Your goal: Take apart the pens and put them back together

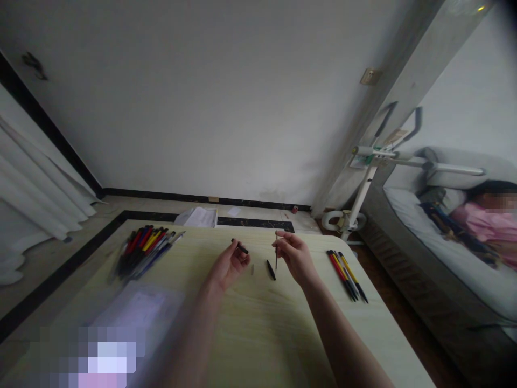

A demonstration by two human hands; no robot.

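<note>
My left hand (229,265) is closed around a short black pen barrel (240,246), pinched between thumb and fingers. My right hand (294,253) pinches a thin pen refill (276,258) that points straight down toward the tabletop. Between the two hands lies a black tapered pen piece (271,270), just left of the refill's lower end. Close to my left fingers is a tiny, thin, pale piece (252,269), perhaps a spring, too small to make out.
Several pens in mixed colours (145,245) lie heaped at the table's left. Red, grey and yellow pens (346,276) lie side by side at right. A blurred clear plastic sheet (137,307) covers the near left of the wooden table (250,334). A person (484,226) is on the sofa.
</note>
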